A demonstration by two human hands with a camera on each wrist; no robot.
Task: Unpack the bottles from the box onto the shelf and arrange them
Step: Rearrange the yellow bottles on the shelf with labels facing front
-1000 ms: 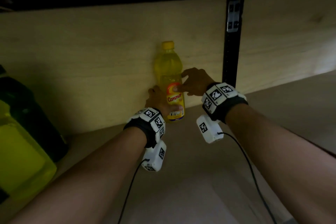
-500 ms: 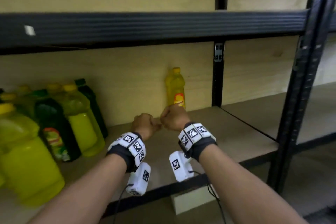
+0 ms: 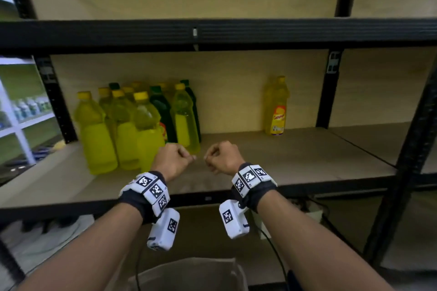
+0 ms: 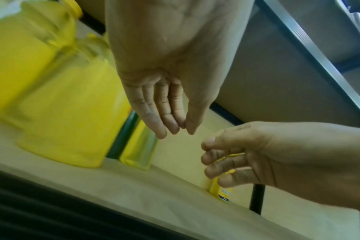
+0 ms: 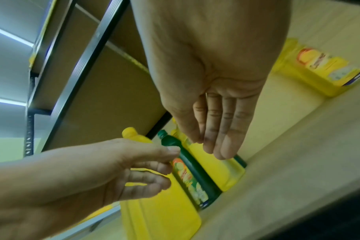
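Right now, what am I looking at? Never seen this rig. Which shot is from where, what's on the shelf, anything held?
No robot here: a person wears three cameras. The head view looks forward and down over both forearms at a black-framed shelf. The other two views come from the white camera boxes strapped under each wrist, looking along the palm to the fingers.

The left hand and right hand hang in front of the shelf, fingers loosely curled, holding nothing.

On the shelf, a cluster of yellow and dark green bottles stands at the left. One yellow bottle stands alone further right, against the back panel. The top of a cardboard box shows at the bottom edge, between the arms.
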